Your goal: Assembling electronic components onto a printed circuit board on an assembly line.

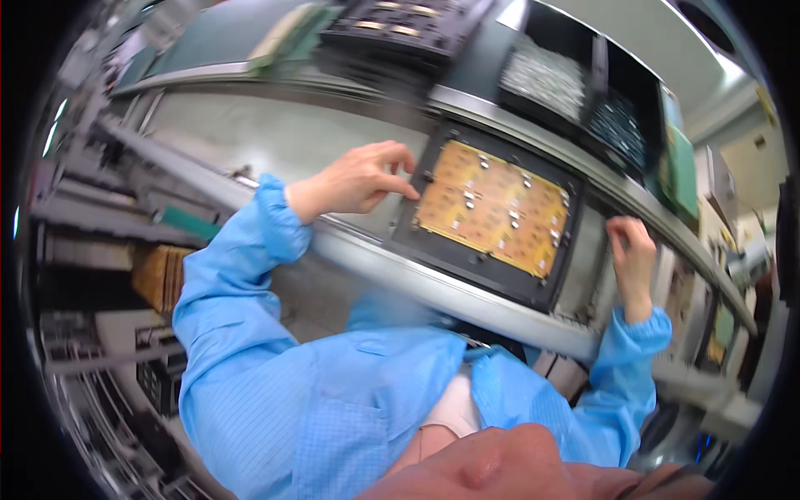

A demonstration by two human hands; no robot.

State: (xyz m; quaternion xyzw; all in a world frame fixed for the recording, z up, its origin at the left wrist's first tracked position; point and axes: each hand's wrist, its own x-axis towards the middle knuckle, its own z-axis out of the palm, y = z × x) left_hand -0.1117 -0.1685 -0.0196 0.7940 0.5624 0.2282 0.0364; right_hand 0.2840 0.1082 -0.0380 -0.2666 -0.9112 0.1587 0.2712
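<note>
A yellow-brown circuit board panel [492, 200] with several small silvery parts lies in a black tray-like fixture [450, 247] on the line in front of me. My left hand [362, 177] is beside the fixture's left edge, fingers bent and thumb apart from them, with nothing visible in between. Right of the fixture, apart from it, my right hand [632, 254] is raised with its fingers curled and the tips drawn together. Whether something small is between those fingertips cannot be made out. Blue sleeves cover both my arms.
Beyond the rail, a black bin [602, 60] holds clear small parts [546, 77] and dark bluish small parts [618, 125]. A dark tray [400, 37] with pale pieces stands at the back. The metal front rail [433, 285] runs between me and the fixture.
</note>
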